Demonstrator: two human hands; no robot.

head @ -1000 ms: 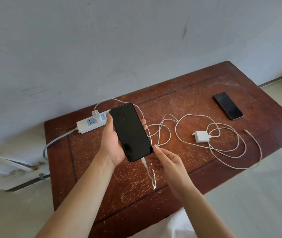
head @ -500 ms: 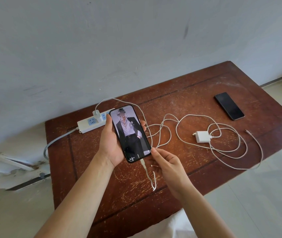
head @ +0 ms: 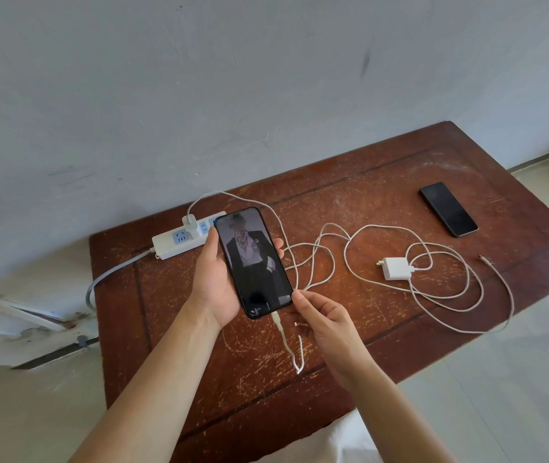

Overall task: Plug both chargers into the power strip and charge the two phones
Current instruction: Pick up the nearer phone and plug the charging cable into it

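Note:
My left hand (head: 214, 289) holds a black phone (head: 253, 262) upright above the table, its screen showing a dim picture. A white cable plug (head: 276, 320) sits in the phone's bottom port. Its cable runs back to a white charger (head: 190, 223) plugged into the white power strip (head: 166, 243). My right hand (head: 330, 322) is at the phone's lower right corner, fingers loosely apart, and the cable passes behind it. A second white charger (head: 396, 268) lies unplugged on the table with its cable looped around it. A second black phone (head: 448, 208) lies dark at the far right.
The brown wooden table (head: 366, 182) stands against a pale wall. The second cable's free end (head: 485, 259) lies near the right edge. The strip's grey lead (head: 106, 279) drops off the table's left side. Tiled floor lies to the right.
The held phone's screen went from dark to lit, then dimmed. My right hand left the plug at the phone's bottom and rose to its lower right corner.

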